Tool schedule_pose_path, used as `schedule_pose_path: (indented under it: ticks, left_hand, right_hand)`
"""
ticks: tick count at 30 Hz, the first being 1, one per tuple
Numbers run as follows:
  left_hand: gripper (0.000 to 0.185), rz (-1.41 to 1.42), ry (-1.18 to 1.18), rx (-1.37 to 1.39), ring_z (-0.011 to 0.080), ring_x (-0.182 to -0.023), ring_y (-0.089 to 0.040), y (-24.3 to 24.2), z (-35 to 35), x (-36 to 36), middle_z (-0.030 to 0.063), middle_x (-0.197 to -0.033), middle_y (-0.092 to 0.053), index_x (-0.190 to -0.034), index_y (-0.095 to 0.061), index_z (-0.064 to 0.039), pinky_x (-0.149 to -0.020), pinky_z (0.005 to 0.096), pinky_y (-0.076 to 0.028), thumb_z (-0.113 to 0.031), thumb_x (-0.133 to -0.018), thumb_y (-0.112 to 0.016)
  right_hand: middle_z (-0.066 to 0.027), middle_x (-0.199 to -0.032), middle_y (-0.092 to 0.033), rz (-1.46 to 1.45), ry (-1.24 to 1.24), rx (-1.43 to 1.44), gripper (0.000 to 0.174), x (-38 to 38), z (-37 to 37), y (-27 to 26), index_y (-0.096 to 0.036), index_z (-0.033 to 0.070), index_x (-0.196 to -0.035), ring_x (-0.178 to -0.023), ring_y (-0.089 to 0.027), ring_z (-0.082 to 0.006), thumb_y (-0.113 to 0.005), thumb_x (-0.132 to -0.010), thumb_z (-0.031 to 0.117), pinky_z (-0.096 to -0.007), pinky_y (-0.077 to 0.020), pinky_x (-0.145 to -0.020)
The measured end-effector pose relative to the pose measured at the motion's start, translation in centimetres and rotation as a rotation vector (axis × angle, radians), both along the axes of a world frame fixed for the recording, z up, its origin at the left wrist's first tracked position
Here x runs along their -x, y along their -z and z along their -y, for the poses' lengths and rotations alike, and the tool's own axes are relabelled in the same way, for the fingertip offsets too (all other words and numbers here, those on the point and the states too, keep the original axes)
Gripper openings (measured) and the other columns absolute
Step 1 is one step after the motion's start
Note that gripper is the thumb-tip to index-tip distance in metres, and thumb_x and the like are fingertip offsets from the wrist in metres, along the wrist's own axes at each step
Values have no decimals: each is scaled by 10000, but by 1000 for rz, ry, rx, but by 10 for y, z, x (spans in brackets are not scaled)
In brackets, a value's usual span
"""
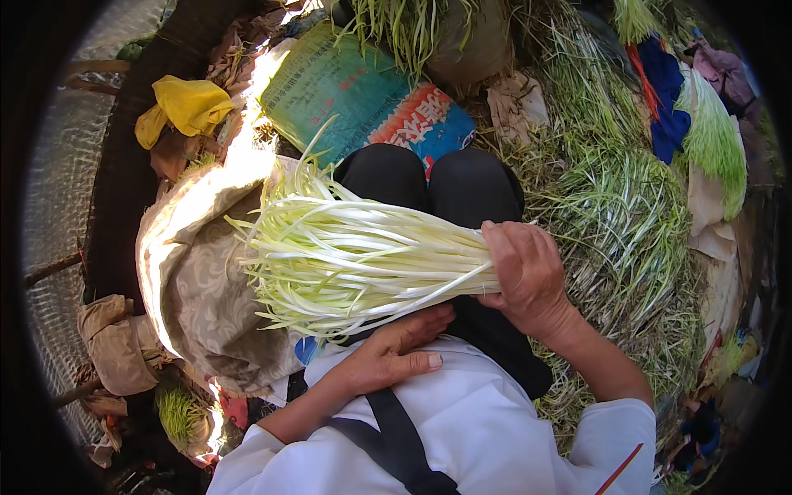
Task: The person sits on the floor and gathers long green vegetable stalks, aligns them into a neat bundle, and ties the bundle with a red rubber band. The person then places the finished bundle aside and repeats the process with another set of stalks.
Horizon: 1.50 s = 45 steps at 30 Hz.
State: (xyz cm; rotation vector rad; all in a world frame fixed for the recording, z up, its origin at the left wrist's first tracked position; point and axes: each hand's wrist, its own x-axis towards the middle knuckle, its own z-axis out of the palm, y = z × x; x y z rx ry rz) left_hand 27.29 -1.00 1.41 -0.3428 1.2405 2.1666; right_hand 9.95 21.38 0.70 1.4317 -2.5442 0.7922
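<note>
A thick bundle of long pale yellow-green stalks, apparently blanched chives (371, 253), lies crosswise above my lap, its loose leafy tips fanned out to the left. My right hand (526, 272) is closed around the gathered white end of the bundle. Just below the bundle's lower edge, near my waist, is my left hand (399, 349), palm down with its thumb apart from the fingers; whether its hidden side touches the stalks I cannot tell. Under and beyond the bundle show my knees in black trousers (473, 185).
Loose green and dry stalks (619, 247) heap at the right. A patterned beige cloth (216, 297) lies at the left, with a yellow cloth (192, 105) above it. Past my knees is a green printed sack (334, 86). Another green bunch (718, 136) lies far right, beside blue cloth (668, 99).
</note>
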Motion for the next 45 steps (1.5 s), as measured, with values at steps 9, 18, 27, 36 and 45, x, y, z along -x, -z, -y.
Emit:
schedule_pose_path:
  ticks: [9, 18, 27, 36, 45]
  left_hand:
    - [687, -557, -218, 209, 327, -1376, -655, -108, 96, 50, 260, -1417, -695, -1524, -533, 110, -1202, 448, -477, -216, -975, -788]
    - [450, -396, 170, 1011, 211, -1077, -706, -35, 148, 153, 132, -1160, -773, -1279, -735, 21, -994, 364, -546, -364, -1047, -737]
    - [499, -412, 231, 1158, 373, -1005, -749, -71, 132, 57, 244, -1086, -773, -1206, -753, 64, -923, 421, -564, -405, -1065, -657]
    - [617, -129, -67, 889, 177, -1065, -686, -1, 168, 46, 107, -1136, -762, -1319, -697, 54, -980, 314, -533, -511, -1072, -663]
    - [483, -79, -59, 793, 123, -929, -654, 3, 168, 52, 40, -1027, -734, -1177, -730, 27, -869, 291, -542, -435, -1120, -601]
  right_hand:
    - [-176, -1309, -587, 32, -48, -35, 1142, 0, -2, -4, -491, 27, -1526, -1193, -627, -386, -1008, -524, 207, -550, -507, -1056]
    - [-168, -1288, -593, -32, 6, -26, 1153, -3, -3, 2, -493, 45, -1531, -1161, -643, -382, -1006, -519, 248, -540, -521, -1038]
    - [-146, -1212, -646, -58, -71, 22, 1088, 12, -12, 6, -564, 77, -1461, -1087, -682, -377, -992, -471, 221, -536, -558, -963]
    - [-160, -1222, -655, 47, -112, -31, 1046, 24, 7, -3, -577, 69, -1442, -1137, -679, -396, -994, -492, 200, -560, -530, -1031]
    - [-141, -1077, -616, 64, -81, -118, 948, 32, 11, -10, -593, 77, -1376, -1016, -666, -337, -983, -529, 251, -478, -518, -920]
